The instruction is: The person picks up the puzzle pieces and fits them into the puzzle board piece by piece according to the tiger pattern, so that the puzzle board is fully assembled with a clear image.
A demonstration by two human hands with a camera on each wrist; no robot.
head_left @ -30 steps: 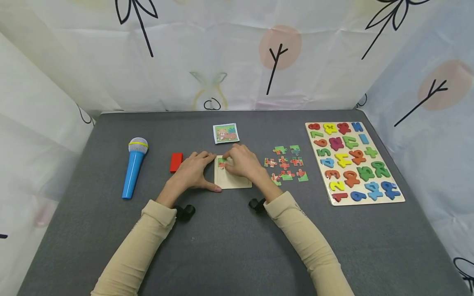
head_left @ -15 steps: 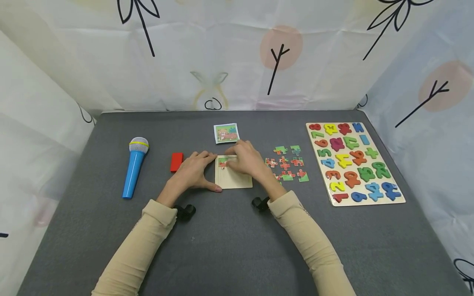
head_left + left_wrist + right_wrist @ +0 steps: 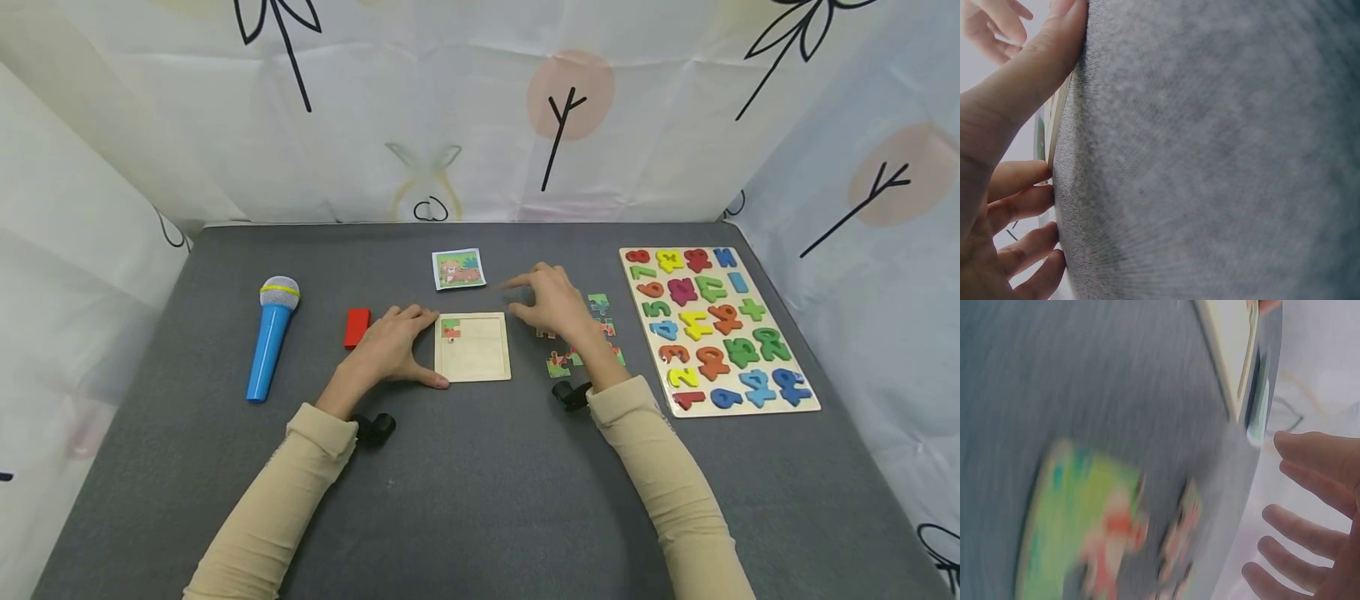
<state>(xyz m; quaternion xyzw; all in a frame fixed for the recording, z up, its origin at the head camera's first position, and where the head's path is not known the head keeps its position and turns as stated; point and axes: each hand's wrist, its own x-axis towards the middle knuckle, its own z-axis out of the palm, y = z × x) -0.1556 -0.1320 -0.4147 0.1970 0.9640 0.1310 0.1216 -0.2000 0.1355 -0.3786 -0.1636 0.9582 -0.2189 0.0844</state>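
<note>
The left hand (image 3: 386, 348) lies at the left edge of a shallow wooden tray (image 3: 480, 375), fingertips touching its upper left corner and thumb along its lower left. One puzzle piece (image 3: 451, 328) sits in the tray's upper left corner. In the left wrist view, fingertips of the left hand (image 3: 1022, 194) touch the tray's edge (image 3: 1059, 119). To the tray's right, the right hand (image 3: 557, 307) is in the air with fingers extended and nothing held, partly hiding the loose puzzle pieces (image 3: 558, 365). The right wrist view shows the right hand (image 3: 1316, 519) with spread fingers above blurred pieces (image 3: 1072, 531).
A picture card (image 3: 459, 269) lies behind the tray. A red block (image 3: 357, 328) and a blue toy microphone (image 3: 272, 342) are on the left. A board of coloured numbers (image 3: 705, 333) lies at the right. Black wrist cameras are strapped near both wrists.
The right hand has lifted off the tray and moved right toward the loose pieces, uncovering the tray's right part. The left hand has stayed at the tray's edge.
</note>
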